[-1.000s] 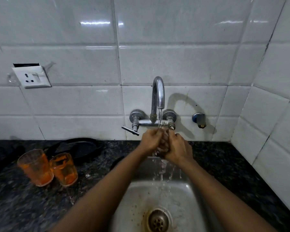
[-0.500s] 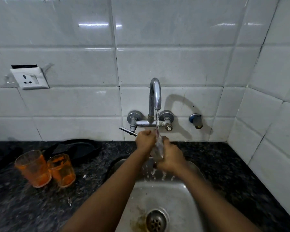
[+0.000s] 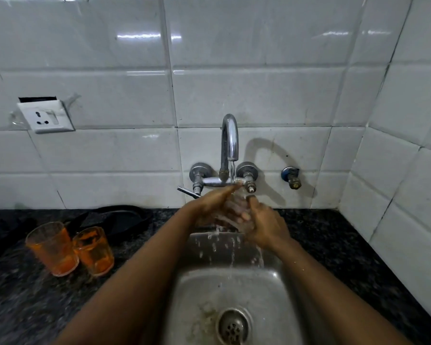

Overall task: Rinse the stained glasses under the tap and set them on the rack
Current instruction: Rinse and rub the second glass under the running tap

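— Tiled wall, dark counter [image 3: 334,245], tap [image 3: 229,138] running?
— Yes. Both hands, left [image 3: 213,205] and right [image 3: 264,226], clasp a clear glass [image 3: 235,210] under it, over the sink [image 3: 271,290]. Two orange-stained glasses [image 3: 70,249] stand left.

Two bare forearms, no sleeves, wet hands [image 3: 239,215].

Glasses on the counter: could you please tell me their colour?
Orange-stained clear glasses, head view.
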{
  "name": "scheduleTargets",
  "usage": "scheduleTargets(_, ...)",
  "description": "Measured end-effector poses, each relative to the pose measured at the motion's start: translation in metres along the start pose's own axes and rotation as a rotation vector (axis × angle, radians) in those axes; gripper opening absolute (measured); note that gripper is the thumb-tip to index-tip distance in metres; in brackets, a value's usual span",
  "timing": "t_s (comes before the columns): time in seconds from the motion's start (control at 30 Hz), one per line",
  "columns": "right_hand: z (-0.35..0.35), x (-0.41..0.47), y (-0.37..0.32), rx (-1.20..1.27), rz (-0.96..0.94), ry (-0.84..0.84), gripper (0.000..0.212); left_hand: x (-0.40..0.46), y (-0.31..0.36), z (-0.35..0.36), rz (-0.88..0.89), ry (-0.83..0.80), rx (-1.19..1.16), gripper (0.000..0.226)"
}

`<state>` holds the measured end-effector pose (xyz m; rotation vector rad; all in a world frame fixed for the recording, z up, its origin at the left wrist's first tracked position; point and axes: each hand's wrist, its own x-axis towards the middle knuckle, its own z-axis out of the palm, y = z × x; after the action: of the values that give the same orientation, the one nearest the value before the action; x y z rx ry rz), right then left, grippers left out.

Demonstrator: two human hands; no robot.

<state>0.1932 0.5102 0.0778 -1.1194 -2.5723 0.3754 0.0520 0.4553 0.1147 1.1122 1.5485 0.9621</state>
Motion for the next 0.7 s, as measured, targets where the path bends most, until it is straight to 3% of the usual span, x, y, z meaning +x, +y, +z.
scheduleTargets(0.07, -0.006, 0.004, 0.003, -0.068, -0.107, 0.046, 0.072, -0.004, -0.003, -0.001, 0.029, -0.164, -0.068, 0.040)
scheduleTargets(0.1, -0.009, 0.007, 0.004, -0.127, -0.185, 0.073, 0.071, -0.006, -0.007, 0.000, 0.068, -0.232, 0.026, 0.040)
scheduleTargets(0.2, -0.010, 0.015, 0.008, -0.260, -0.311, 0.077, 0.069, -0.003, -0.008, 0.004, 0.165, -0.363, 0.632, 0.060)
scheduleTargets(0.27, -0.005, 0.019, 0.010, -0.243, -0.307, 0.040, 0.071, 0.000, -0.011, 0.005, 0.169, -0.277, 1.260, 0.074)
scheduleTargets(0.33, -0.003, 0.020, 0.011, -0.206, -0.288, 0.040, 0.068, 0.004, -0.027, 0.008, 0.392, -0.009, 1.904, 0.065)
scheduleTargets(0.37, -0.003, 0.020, 0.011, -0.204, -0.284, 0.045, 0.066, 0.001, -0.033, 0.009, 0.503, 0.151, 2.067, 0.053)
scheduleTargets(0.4, -0.003, 0.021, 0.012, -0.212, -0.282, 0.042, 0.066, -0.001, -0.037, 0.012, 0.545, 0.267, 2.064, 0.047)
scheduleTargets(0.43, -0.004, 0.021, 0.013, -0.216, -0.274, 0.036, 0.066, 0.007, -0.044, 0.012, 0.564, 0.241, 1.970, 0.047)
scheduleTargets(0.47, -0.003, 0.021, 0.015, -0.204, -0.253, 0.023, 0.067, 0.017, -0.048, 0.009, 0.465, 0.077, 1.733, 0.053)
scheduleTargets(0.53, 0.000, 0.017, 0.019, -0.120, -0.158, 0.000, 0.061, 0.014, -0.036, 0.009, 0.263, -0.237, 0.912, 0.047)
scheduleTargets(0.6, 0.003, 0.015, 0.022, -0.074, -0.025, 0.003, 0.052, 0.010, -0.028, 0.005, 0.252, -0.182, 0.263, 0.026)
scheduleTargets(0.7, 0.004, 0.010, 0.016, -0.069, 0.139, 0.021, 0.055, 0.012, -0.029, 0.012, 0.167, 0.042, -0.128, 0.037)
